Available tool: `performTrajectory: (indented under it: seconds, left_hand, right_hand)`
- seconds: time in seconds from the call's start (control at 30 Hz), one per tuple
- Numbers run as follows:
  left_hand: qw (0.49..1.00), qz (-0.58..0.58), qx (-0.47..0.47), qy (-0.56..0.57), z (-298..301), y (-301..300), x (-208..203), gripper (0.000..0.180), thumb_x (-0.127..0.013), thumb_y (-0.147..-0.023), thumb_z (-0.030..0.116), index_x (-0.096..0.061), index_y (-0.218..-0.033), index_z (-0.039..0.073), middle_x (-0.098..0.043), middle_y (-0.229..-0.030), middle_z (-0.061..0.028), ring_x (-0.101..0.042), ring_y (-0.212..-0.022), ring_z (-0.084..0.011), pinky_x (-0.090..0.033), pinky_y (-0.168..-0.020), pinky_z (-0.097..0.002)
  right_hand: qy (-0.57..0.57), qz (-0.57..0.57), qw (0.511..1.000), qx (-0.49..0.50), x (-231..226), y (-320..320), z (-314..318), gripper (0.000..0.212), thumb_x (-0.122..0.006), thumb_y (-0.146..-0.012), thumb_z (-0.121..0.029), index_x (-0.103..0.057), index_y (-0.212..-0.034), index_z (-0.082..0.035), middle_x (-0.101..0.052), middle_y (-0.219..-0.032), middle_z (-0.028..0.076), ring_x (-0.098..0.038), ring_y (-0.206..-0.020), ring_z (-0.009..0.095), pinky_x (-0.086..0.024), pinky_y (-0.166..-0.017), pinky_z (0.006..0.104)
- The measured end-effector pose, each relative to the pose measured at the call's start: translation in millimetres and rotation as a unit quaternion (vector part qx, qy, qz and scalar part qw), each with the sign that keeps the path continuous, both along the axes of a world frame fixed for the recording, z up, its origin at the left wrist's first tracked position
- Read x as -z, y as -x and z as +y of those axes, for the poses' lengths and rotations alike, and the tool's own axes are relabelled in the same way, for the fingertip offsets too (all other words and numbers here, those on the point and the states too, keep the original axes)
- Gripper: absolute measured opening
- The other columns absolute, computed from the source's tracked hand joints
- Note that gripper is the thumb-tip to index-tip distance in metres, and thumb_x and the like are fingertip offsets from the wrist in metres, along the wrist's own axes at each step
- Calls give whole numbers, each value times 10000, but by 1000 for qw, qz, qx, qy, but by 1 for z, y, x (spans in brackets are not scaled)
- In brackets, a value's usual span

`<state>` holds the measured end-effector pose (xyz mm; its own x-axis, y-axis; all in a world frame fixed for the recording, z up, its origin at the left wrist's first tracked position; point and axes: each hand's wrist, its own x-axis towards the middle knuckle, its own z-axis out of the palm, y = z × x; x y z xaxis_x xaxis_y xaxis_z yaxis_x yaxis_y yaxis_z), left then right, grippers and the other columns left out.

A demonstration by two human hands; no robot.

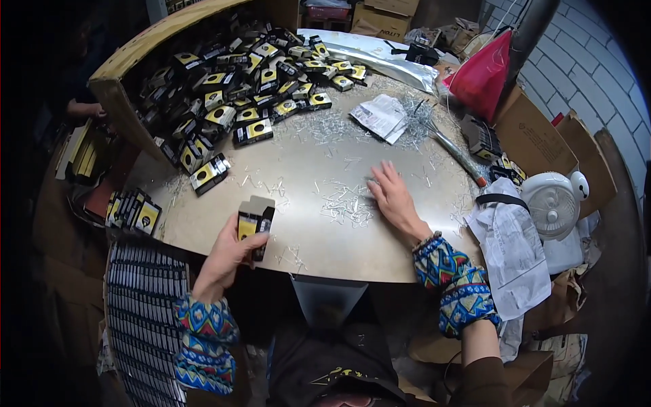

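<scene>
My left hand [230, 252] is wrapped round a small black-and-yellow cardboard box [249, 227] at the table's near edge. The box's top flap stands up, grey on its inner side; what is inside cannot be seen. My right hand [393, 197] rests palm down with its fingers stretched out, just right of a loose pile of small silvery bent wire pieces [347, 205]. Its fingertips are beside the pile, and no held thing shows under them. More wire pieces lie scattered between the two hands.
A heap of similar boxes [268, 78] fills the wooden-walled back left. Crumpled paper [381, 117] lies amid more wire pieces farther back. A white fan [553, 205] and cardboard box [539, 136] stand at right. Rows of boxes [146, 305] sit below left. Another person's hand [85, 108] shows far left.
</scene>
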<state>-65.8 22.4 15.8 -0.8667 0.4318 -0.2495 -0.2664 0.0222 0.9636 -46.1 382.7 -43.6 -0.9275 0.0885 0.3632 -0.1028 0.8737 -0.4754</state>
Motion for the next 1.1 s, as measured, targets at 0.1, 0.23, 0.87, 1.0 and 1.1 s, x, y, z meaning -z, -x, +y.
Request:
performTrajectory:
  seconds: [0.1,0.23,0.87,1.0,1.1]
  left_hand:
    - [971,-171,-50,-157,-23,-43,29,328,-507,-1002,387,-556,-1110,81,-618,-792,-34,-637,-701,-180,-542,-539,-337]
    - [906,-313,-156,-237,-51,-99,68,336,-432,-1025,368,-561,-1140,80,-647,-893,-71,-679,-807,-252,-603,-647,-437]
    - [940,-320,-97,-62,24,-216,141,271,-545,-901,37,-548,-1172,31,-610,-970,-10,-543,-837,-64,-435,-724,-197]
    - [954,-283,-84,-55,25,-217,138,269,-558,-907,72,-543,-1172,25,-612,-973,-15,-538,-856,-56,-429,-724,-194]
    - [969,-246,-21,0,23,-220,145,450,-656,-851,126,-462,-1242,17,-611,-1016,-66,-576,-907,-135,-463,-802,-273]
  right_hand:
    - [-40,-77,996,-25,7,-3,-26,417,-505,-1004,-272,-525,-1339,-25,-425,-1447,255,-327,-1402,397,-247,-1160,461]
    - [109,6,992,-68,8,-3,-34,479,-538,-982,-349,-514,-1326,-15,-459,-1401,263,-369,-1361,416,-281,-1132,503]
    - [-75,-71,992,-74,-36,-144,-179,446,-596,-934,-218,-522,-1306,17,-505,-1338,268,-492,-1244,418,-446,-998,447]
    - [151,-91,979,-104,-59,-156,-150,352,-554,-831,49,-638,-1163,-34,-650,-1123,184,-653,-987,342,-528,-844,371]
    - [157,-109,976,-104,-31,-160,-144,295,-556,-777,78,-673,-1028,-22,-647,-1028,148,-619,-904,340,-511,-809,378]
